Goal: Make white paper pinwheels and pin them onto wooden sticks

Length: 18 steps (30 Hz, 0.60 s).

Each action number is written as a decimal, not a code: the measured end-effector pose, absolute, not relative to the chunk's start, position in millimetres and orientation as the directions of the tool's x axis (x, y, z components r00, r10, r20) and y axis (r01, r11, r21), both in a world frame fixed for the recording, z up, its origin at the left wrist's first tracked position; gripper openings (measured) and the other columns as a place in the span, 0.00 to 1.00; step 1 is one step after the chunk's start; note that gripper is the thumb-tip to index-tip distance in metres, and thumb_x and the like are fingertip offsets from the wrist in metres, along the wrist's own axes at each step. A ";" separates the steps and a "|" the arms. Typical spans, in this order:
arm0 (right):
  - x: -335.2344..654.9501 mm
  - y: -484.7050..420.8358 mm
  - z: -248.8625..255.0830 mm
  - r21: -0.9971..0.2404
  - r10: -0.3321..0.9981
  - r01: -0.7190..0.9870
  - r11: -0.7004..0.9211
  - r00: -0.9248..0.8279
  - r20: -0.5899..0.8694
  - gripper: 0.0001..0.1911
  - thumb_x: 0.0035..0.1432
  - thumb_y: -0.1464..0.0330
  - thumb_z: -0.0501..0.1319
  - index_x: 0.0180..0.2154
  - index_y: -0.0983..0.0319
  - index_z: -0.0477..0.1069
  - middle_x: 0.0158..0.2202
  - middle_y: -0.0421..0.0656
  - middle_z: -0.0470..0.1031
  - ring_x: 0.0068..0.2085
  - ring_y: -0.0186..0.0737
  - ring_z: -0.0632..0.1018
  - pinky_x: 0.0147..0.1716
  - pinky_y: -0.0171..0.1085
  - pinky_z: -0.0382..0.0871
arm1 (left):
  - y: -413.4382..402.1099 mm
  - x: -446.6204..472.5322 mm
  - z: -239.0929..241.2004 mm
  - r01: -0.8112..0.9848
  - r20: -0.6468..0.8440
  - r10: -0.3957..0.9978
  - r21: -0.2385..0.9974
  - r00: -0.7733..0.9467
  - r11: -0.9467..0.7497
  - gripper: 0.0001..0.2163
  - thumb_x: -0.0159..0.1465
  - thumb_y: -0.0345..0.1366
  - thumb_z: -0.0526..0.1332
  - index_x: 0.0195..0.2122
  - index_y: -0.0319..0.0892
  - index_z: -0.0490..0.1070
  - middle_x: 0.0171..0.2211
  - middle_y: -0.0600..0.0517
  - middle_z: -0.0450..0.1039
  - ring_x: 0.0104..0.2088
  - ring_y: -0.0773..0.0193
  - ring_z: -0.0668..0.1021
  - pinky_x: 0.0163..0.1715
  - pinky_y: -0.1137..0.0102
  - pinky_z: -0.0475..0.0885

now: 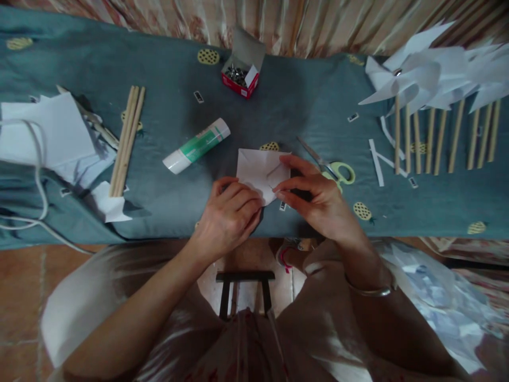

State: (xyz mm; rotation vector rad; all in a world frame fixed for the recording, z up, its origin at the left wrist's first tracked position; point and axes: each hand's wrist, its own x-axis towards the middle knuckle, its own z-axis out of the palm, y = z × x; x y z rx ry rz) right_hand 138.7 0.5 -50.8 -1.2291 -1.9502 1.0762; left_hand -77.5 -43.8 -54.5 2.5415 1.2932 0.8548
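Observation:
A small white square of paper (pixel 254 165) with crease lines lies at the front of the table between my hands. My left hand (pixel 230 212) curls over its lower left edge, fingers closed on it. At the lower right edge, my right hand (pixel 314 193) pinches the paper between thumb and fingers. A thin dark line, perhaps a slit, shows by those fingertips. Just past my right hand lie scissors (pixel 342 173) with light green handles, blades pointing away to the left. A green and white glue stick (pixel 196 146) rests on its side beyond my left hand.
An open red box (pixel 235 84) of metal pins stands at the back. Paper pinwheels (pixel 421 69) on wooden sticks lie at right, near paper strips (pixel 376 162). Wooden sticks (pixel 128 140), stacked paper (pixel 51 130) and a white cable (pixel 40 175) are at left.

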 end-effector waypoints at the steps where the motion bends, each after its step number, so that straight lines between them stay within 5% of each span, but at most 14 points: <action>1: 136.5 0.1 -51.3 -0.849 0.915 0.457 0.266 -0.397 0.073 0.04 0.59 0.65 0.66 0.36 0.54 0.82 0.61 0.41 0.72 0.62 0.50 0.72 0.63 0.55 0.63 | -43.8 -77.3 -54.5 0.690 0.417 0.780 0.381 0.467 -0.616 0.05 0.68 0.29 0.59 0.40 0.41 0.75 0.39 0.50 0.82 0.40 0.60 0.79 0.50 0.57 0.70; 12: 119.9 -3.3 -55.5 -0.741 0.928 0.574 0.349 -0.324 0.186 0.05 0.59 0.70 0.64 0.33 0.52 0.77 0.59 0.37 0.72 0.61 0.46 0.71 0.62 0.55 0.66 | -47.5 -74.8 -53.6 0.708 0.417 0.800 0.393 0.431 -0.586 0.09 0.69 0.30 0.58 0.48 0.40 0.73 0.36 0.49 0.80 0.39 0.59 0.79 0.49 0.58 0.71; 18: 114.6 -3.2 -56.1 -0.676 0.910 0.615 0.406 -0.339 0.238 0.04 0.61 0.68 0.63 0.32 0.56 0.75 0.60 0.42 0.71 0.60 0.45 0.71 0.60 0.52 0.67 | -46.9 -75.5 -55.4 0.683 0.433 0.774 0.382 0.463 -0.622 0.09 0.69 0.31 0.59 0.47 0.39 0.75 0.39 0.47 0.80 0.43 0.56 0.78 0.48 0.57 0.70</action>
